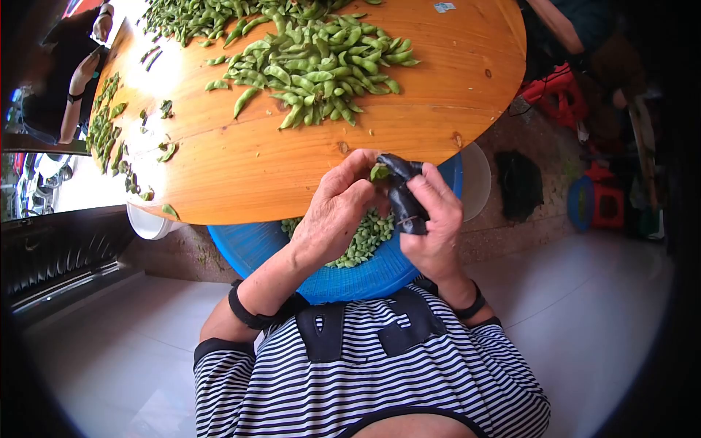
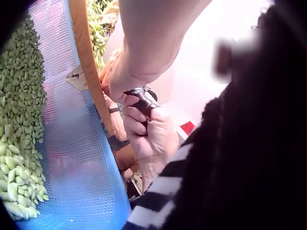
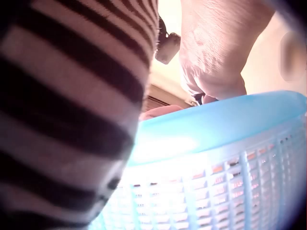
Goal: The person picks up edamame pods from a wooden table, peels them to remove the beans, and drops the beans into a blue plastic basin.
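In the head view, my left hand (image 1: 332, 208) and right hand (image 1: 437, 219) meet above the table's near edge. A green bean pod (image 1: 378, 172) is pinched between the fingertips of both hands, partly hidden by them. Black covers (image 1: 406, 208) wrap the right thumb and forefinger. Under the hands sits a blue mesh basket (image 1: 248, 259) with shelled green beans (image 1: 369, 241) in it. The left wrist view shows the curled right hand (image 2: 153, 132) against the left, with the pod hidden there.
A big heap of bean pods (image 1: 321, 69) lies on the round wooden table (image 1: 431, 124), with a smaller row (image 1: 106, 135) at its left edge. Other people's arms (image 1: 77, 91) show at the far left and upper right. Red stools (image 1: 558, 95) stand at right, a white bucket (image 1: 150, 223) at left.
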Available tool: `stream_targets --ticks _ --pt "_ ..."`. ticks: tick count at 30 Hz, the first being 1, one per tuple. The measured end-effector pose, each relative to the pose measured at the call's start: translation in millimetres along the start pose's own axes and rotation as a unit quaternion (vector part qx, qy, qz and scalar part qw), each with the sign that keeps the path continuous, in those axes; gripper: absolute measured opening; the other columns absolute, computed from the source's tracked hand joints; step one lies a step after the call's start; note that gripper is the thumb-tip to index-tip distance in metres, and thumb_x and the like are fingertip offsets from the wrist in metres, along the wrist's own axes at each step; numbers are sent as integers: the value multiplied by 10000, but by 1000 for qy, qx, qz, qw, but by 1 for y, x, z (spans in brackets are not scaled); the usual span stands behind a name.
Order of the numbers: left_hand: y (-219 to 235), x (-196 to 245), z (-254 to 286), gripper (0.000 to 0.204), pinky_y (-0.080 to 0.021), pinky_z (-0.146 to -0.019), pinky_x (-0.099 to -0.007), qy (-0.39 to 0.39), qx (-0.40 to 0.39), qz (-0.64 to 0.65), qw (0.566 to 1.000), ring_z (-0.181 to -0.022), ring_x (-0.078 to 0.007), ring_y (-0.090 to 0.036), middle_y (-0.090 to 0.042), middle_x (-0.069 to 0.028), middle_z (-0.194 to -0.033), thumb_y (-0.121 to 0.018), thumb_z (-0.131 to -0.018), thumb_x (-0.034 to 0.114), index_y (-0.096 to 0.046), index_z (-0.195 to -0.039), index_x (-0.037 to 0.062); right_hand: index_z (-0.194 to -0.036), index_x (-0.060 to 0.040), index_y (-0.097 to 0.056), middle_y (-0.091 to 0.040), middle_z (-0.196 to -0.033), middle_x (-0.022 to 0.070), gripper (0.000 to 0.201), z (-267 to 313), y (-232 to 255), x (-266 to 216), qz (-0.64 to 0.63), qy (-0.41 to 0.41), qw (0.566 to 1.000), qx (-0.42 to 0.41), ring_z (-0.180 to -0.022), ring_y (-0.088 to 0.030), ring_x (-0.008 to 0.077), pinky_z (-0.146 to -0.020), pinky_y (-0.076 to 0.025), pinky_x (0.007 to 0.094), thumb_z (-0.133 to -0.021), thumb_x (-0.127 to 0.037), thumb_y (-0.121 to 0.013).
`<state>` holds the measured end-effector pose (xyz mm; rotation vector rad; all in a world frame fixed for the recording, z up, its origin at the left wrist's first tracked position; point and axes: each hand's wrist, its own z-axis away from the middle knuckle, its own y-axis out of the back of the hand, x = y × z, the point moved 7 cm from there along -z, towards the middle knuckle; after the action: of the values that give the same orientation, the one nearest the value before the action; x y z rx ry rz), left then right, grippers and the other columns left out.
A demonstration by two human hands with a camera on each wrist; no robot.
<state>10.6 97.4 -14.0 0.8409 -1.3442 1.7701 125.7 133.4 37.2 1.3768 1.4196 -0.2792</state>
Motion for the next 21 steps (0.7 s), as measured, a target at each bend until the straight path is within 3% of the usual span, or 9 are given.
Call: stream_targets --ticks 3,5,9,11,12,15,16,20,21 --pt "-1 0 2 214 -423 -592 -225 18 -10 20 1000 -629 -106 -513 -579 -36 -811 -500 -980 187 -573 -1055 0 -992 72 -592 -514 -825 107 310 -4 4 24 -118 -105 987 3 -708 -532 196 -625 -442 268 -695 105 -507" --pt "0 -2 4 193 -403 -542 -216 35 -20 -5 999 -601 -98 -504 -583 -38 -817 -519 -976 181 -585 -1021 5 -1019 65 -603 -525 -830 64 323 -5 5 28 -208 -197 957 -55 -680 -524 135 -596 -428 229 -722 123 -491" --pt "2 4 5 114 -345 -449 -197 22 -8 24 999 -529 -68 -470 -609 -44 -795 -582 -939 124 -609 -948 14 -1045 62 -605 -517 -806 28 294 -5 5 33 -344 -247 903 -70 -603 -465 67 -513 -380 187 -785 95 -470" --pt "2 8 4 87 -334 -432 -191 18 2 14 1000 -511 -63 -462 -624 -50 -791 -596 -927 99 -615 -936 15 -1050 66 -594 -496 -743 6 262 3 -5 43 -532 -310 781 -108 -536 -388 27 -437 -309 166 -838 48 -440" --pt "4 9 4 78 -324 -422 -190 18 17 10 1000 -501 -61 -456 -634 -58 -779 -610 -917 94 -612 -907 16 -1047 82 -584 -465 -679 -6 249 0 -3 34 -515 -340 780 -99 -525 -353 20 -411 -279 182 -860 27 -428" --pt "4 10 3 89 -307 -417 -182 32 26 1 999 -494 -42 -443 -614 -26 -712 -647 -894 101 -613 -846 34 -1042 89 -584 -461 -667 -6 261 8 -8 33 -516 -334 770 -170 -520 -356 22 -413 -284 177 -844 52 -418" --pt "4 9 2 107 -299 -422 -174 41 23 -4 999 -497 -26 -436 -582 13 -658 -671 -882 113 -617 -815 50 -1058 72 -592 -530 -715 34 276 10 -9 37 -521 -341 763 -176 -516 -365 29 -413 -290 180 -853 36 -411" --pt "8 6 4 130 -288 -414 -176 46 15 -14 999 -483 -32 -437 -597 -10 -649 -678 -873 108 -602 -782 55 -1147 41 -594 -607 -810 104 321 17 -12 48 -519 -305 786 -143 -526 -385 38 -416 -294 181 -872 -16 -439" --pt "7 2 5 130 -284 -413 -177 79 -14 45 996 -483 -35 -442 -601 -19 -650 -682 -868 110 -599 -784 57 -1196 18 -582 -622 -851 127 361 20 -14 53 -563 -280 761 -158 -535 -394 42 -417 -293 182 -868 -25 -436"
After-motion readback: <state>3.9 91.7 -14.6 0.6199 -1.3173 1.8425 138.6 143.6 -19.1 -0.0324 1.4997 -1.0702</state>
